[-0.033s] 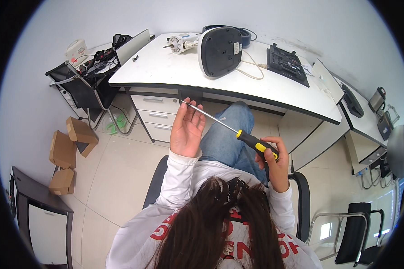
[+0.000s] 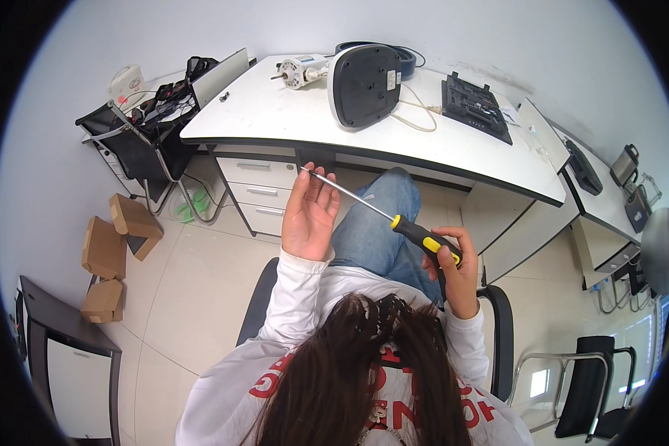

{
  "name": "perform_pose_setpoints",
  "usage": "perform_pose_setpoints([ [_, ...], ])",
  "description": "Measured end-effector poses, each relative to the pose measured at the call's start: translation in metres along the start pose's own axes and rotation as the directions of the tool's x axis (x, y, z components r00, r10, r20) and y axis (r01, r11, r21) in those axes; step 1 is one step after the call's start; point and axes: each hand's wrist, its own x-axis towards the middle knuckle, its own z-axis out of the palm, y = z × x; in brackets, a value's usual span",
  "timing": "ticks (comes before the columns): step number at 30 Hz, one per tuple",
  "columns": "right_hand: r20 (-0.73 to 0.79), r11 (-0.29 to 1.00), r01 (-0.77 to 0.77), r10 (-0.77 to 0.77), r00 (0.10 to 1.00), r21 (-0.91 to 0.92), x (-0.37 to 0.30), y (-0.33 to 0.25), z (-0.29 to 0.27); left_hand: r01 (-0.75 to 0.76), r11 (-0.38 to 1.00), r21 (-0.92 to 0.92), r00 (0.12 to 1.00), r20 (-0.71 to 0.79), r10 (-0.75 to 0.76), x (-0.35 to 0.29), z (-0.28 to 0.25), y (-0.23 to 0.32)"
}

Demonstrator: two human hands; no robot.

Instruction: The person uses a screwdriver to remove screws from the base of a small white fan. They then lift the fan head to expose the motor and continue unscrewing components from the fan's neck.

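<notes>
A screwdriver (image 2: pixel 355 195) with a black and yellow handle and a long metal shaft slants above my lap. Its handle sits in my right hand (image 2: pixel 453 266), fingers and thumb wrapped round it. My left hand (image 2: pixel 309 215) has its palm turned up, and the shaft's tip rests between its thumb and forefinger; the other fingers are loosely bent. On the desk ahead, a rounded device (image 2: pixel 366 85) with a black underside and white rim stands on edge. Beside it lies a white motor-like part (image 2: pixel 302 72) with a metal shaft sticking out.
The white desk (image 2: pixel 275 119) spans the space before me, drawers (image 2: pixel 262 195) beneath its left side. A black tool case (image 2: pixel 474 105) lies open at right, near a pale cable (image 2: pixel 416 128). Cardboard boxes (image 2: pixel 104 249) sit on the floor at left; black chairs (image 2: pixel 130 137) stand on both sides.
</notes>
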Motion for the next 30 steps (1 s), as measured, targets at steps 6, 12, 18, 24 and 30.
perform_pose_setpoints([
  [6, -0.016, 1.0, -0.005, 0.005, 1.0, 0.006, -0.0006, -0.0005, -0.0017, 0.01, 1.0, 0.017, 1.0, 0.014, -0.011, 0.0001, 0.0, -0.001],
  [12, -0.019, 1.0, 0.002, -0.002, 1.0, -0.002, 0.0006, 0.0004, -0.0021, 0.035, 0.999, -0.002, 0.999, 0.026, -0.035, 0.0029, -0.0033, -0.001],
  [18, -0.011, 1.0, 0.013, -0.013, 1.0, 0.001, 0.0014, 0.0015, -0.0006, 0.03, 1.0, -0.006, 0.999, 0.025, -0.03, 0.0028, -0.002, 0.002],
  [24, -0.052, 0.999, 0.029, -0.029, 0.998, 0.013, 0.0024, 0.0032, 0.0, 0.034, 0.999, -0.012, 0.999, 0.036, -0.033, 0.0022, -0.0006, 0.0001],
  [30, -0.163, 0.996, 0.086, -0.083, 0.983, 0.009, 0.0056, 0.0066, -0.005, 0.03, 0.998, 0.06, 0.999, 0.026, -0.032, 0.0084, -0.0032, -0.0021],
])
